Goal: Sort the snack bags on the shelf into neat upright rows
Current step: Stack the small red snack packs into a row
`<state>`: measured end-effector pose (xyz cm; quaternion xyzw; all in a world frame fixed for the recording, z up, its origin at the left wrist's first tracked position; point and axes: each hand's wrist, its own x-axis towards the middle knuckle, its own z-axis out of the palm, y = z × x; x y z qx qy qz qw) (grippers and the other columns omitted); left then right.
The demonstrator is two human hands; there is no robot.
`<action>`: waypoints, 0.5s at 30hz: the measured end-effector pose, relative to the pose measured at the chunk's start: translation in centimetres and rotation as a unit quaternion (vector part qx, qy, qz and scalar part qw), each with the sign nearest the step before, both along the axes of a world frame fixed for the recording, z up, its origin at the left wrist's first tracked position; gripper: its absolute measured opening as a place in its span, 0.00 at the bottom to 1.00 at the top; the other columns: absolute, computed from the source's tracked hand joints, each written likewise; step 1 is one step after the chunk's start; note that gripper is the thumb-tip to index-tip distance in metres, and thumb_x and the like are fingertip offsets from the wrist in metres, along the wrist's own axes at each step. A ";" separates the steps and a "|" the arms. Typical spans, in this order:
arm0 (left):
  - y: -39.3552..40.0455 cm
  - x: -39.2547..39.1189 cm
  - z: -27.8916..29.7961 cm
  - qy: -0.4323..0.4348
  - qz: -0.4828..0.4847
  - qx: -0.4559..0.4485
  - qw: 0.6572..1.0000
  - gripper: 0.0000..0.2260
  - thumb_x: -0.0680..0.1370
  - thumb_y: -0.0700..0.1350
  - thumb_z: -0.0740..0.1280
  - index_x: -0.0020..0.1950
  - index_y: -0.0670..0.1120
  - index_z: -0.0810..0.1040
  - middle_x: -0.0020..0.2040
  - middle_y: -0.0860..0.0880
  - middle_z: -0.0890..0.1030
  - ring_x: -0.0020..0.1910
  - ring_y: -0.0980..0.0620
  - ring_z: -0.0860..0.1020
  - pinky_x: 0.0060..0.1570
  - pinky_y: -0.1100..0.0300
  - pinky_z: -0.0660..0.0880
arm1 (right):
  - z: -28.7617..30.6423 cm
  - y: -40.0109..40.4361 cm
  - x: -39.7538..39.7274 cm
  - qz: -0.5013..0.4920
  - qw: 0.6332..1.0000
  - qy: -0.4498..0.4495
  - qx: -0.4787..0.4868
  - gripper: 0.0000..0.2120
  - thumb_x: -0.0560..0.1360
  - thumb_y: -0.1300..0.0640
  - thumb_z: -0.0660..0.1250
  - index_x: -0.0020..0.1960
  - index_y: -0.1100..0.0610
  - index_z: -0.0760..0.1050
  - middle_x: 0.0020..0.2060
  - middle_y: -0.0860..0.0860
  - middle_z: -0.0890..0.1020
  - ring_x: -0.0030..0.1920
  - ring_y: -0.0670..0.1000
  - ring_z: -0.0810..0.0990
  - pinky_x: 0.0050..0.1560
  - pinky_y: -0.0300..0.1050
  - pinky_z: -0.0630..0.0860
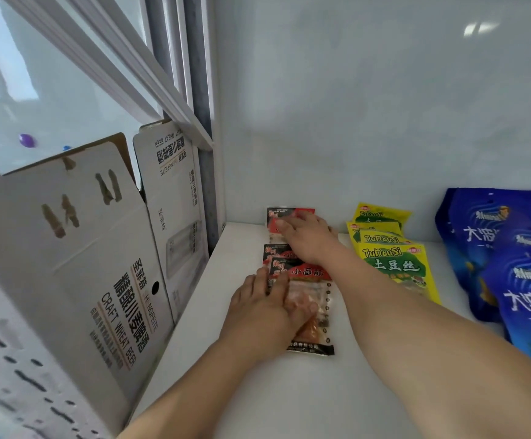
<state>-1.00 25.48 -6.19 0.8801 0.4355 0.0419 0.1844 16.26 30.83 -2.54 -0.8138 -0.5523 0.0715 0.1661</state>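
The shelf (251,391) and wall (352,106) are plain white. The red bags (302,274) are red and black with clear windows showing orange. The yellow bags (394,264) carry green panels and lettering. The blue bags (486,236) bear white characters. The boxes (99,248) are white with black and tan print.

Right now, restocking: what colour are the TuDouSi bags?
Yellow with green, clearest in the head view: TuDouSi bags.
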 end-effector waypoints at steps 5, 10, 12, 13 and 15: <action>-0.4 -0.3 0.5 -0.044 0.007 0.012 0.999 0.37 0.78 0.71 0.53 0.82 0.56 0.49 0.83 0.49 0.47 0.80 0.47 0.50 0.77 0.50 0.50 | 2.9 -4.1 0.5 0.021 0.995 0.034 0.089 0.26 0.82 0.40 0.54 0.75 0.51 0.66 0.77 0.56 0.62 0.77 0.56 0.59 0.75 0.53 0.57; -0.4 -0.1 1.8 -0.058 0.034 -0.008 0.998 0.41 0.76 0.72 0.55 0.82 0.54 0.47 0.83 0.50 0.44 0.81 0.46 0.48 0.77 0.48 0.49 | 3.8 -11.4 3.6 -0.091 0.962 0.096 0.239 0.23 0.81 0.45 0.61 0.72 0.53 0.70 0.71 0.52 0.70 0.71 0.52 0.68 0.69 0.45 0.63; -0.6 0.5 2.8 -0.078 0.053 0.030 0.995 0.42 0.76 0.73 0.54 0.82 0.53 0.47 0.83 0.49 0.45 0.81 0.46 0.46 0.78 0.48 0.48 | 2.6 -13.7 5.3 -0.159 0.944 0.124 0.262 0.23 0.80 0.44 0.62 0.72 0.53 0.70 0.71 0.53 0.71 0.70 0.53 0.69 0.69 0.47 0.64; -0.9 1.2 3.4 -0.105 0.053 0.046 0.992 0.41 0.76 0.72 0.55 0.82 0.52 0.48 0.83 0.49 0.45 0.81 0.46 0.46 0.78 0.48 0.47 | 1.9 -14.6 6.1 -0.187 0.937 0.133 0.262 0.25 0.79 0.43 0.62 0.72 0.53 0.69 0.71 0.54 0.71 0.70 0.55 0.69 0.70 0.50 0.65; -1.8 3.4 4.7 -0.184 0.039 0.031 0.982 0.40 0.78 0.68 0.59 0.83 0.50 0.50 0.83 0.50 0.45 0.81 0.49 0.46 0.79 0.50 0.48 | 0.6 -15.7 7.5 -0.218 0.934 0.153 0.239 0.28 0.79 0.40 0.61 0.73 0.54 0.67 0.71 0.57 0.70 0.71 0.57 0.68 0.70 0.54 0.66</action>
